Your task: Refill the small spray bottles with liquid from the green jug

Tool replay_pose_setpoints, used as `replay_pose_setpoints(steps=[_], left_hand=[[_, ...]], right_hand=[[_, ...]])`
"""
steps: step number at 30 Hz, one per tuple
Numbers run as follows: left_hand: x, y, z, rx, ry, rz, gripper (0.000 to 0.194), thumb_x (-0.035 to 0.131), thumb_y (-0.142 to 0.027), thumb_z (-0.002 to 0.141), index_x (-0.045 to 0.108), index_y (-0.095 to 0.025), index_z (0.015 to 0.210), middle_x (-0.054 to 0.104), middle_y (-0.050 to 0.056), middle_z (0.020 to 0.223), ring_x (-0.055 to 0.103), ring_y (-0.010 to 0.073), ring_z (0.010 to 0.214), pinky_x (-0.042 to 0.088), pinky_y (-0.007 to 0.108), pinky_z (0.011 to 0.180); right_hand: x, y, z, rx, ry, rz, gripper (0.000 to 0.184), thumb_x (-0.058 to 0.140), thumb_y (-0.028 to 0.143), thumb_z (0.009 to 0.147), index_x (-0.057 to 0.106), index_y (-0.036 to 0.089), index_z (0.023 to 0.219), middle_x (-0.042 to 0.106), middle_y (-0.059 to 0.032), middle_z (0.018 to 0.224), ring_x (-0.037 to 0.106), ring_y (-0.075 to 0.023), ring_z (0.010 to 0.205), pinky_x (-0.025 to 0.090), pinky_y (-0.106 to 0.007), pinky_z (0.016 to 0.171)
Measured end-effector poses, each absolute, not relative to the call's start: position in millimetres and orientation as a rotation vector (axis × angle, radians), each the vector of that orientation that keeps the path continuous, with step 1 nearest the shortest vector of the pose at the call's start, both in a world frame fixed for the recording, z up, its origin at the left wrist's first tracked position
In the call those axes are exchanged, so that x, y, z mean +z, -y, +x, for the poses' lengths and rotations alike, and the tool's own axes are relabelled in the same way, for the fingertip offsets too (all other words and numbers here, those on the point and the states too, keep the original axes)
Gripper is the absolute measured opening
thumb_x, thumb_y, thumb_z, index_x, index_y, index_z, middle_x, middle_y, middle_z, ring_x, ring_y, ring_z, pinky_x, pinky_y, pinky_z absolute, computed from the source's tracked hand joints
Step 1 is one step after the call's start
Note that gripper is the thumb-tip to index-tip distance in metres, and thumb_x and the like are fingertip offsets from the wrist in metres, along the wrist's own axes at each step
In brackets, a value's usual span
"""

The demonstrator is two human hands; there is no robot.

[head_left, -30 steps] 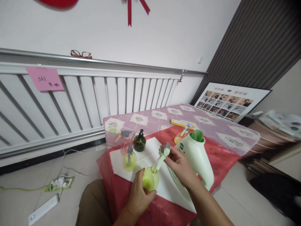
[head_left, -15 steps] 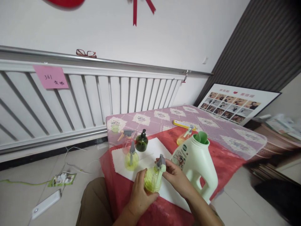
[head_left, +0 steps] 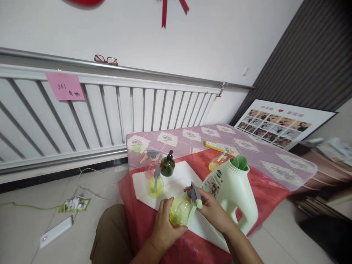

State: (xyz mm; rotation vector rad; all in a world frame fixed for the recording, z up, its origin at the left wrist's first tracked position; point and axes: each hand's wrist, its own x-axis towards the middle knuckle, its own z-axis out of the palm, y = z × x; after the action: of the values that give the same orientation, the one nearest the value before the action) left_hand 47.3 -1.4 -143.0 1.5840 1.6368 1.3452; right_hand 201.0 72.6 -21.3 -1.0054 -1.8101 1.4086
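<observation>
My left hand (head_left: pixel 166 225) is wrapped round the clear body of a small spray bottle (head_left: pixel 180 211) with yellow-green liquid inside. The fingers of my right hand (head_left: pixel 210 205) close on its grey and pale-green spray head (head_left: pixel 194 194). The bottle leans to the right above a white sheet (head_left: pixel 184 176). Just past it stands a similar yellow-green spray bottle (head_left: pixel 156 186). Behind that are a clear pinkish spray bottle (head_left: pixel 150 167) and a dark green pump bottle (head_left: pixel 167 165). Close to my right forearm stands a large pale-green jug (head_left: pixel 242 190) with a green cup-like piece in its mouth.
Red cloth (head_left: pixel 268 187) lies over a table with a purple patterned cover (head_left: pixel 192 145). Farther back are an orange-liquid spray bottle (head_left: pixel 217 161) and a long yellow box (head_left: pixel 218 147). A white radiator (head_left: pixel 143 110) lines the wall. Cables and a power strip (head_left: pixel 74 205) lie on the floor.
The spray bottle in my hands has tipped further, its head leaning to the right. Both hands keep hold of it. The whole view has shifted slightly.
</observation>
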Motion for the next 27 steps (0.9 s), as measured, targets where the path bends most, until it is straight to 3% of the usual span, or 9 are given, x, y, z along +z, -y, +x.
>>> replay_pose_setpoints(steps=[11,18,22,27], left_hand=[[-144.6,2.3,49.5,1.364,-1.726,1.573,0.080,0.068,-0.016,0.053,0.040,-0.018,0.128,0.046,0.009,0.120,0.048,0.0273,0.119,0.041,0.042,0.105],[-147.2,2.6,51.5,1.401,-1.735,1.592,0.080,0.069,-0.015,0.054,0.037,-0.019,0.127,0.042,0.011,0.122,0.047,0.0287,0.120,0.040,0.045,0.105],[-148.6,2.3,51.1,1.406,-1.710,1.612,0.082,0.068,-0.013,0.054,0.034,-0.020,0.129,0.042,0.010,0.123,0.046,0.0283,0.121,0.038,0.046,0.107],[-147.8,1.3,50.5,1.403,-1.703,1.605,0.081,0.068,-0.013,0.054,0.034,-0.020,0.128,0.042,0.010,0.122,0.045,0.0279,0.121,0.039,0.046,0.106]], right_hand=[[-10.3,-67.1,201.8,1.196,1.939,-1.101,0.023,0.072,0.032,0.071,0.068,0.024,0.092,0.074,-0.0024,0.087,0.067,-0.0237,0.080,0.054,-0.037,0.077],[-28.2,-61.6,189.7,1.171,1.694,-1.148,0.022,0.075,0.030,0.063,0.059,0.023,0.077,0.068,0.0010,0.073,0.064,-0.0206,0.070,0.053,-0.033,0.069],[-41.4,-56.7,182.3,1.160,1.620,-1.173,0.029,0.076,0.031,0.064,0.057,0.024,0.084,0.069,-0.0005,0.081,0.065,-0.0208,0.075,0.053,-0.033,0.072],[-55.1,-52.2,184.9,1.336,1.469,-1.065,0.054,0.078,0.036,0.066,0.056,0.027,0.114,0.067,-0.0071,0.117,0.063,-0.0260,0.105,0.051,-0.038,0.088]])
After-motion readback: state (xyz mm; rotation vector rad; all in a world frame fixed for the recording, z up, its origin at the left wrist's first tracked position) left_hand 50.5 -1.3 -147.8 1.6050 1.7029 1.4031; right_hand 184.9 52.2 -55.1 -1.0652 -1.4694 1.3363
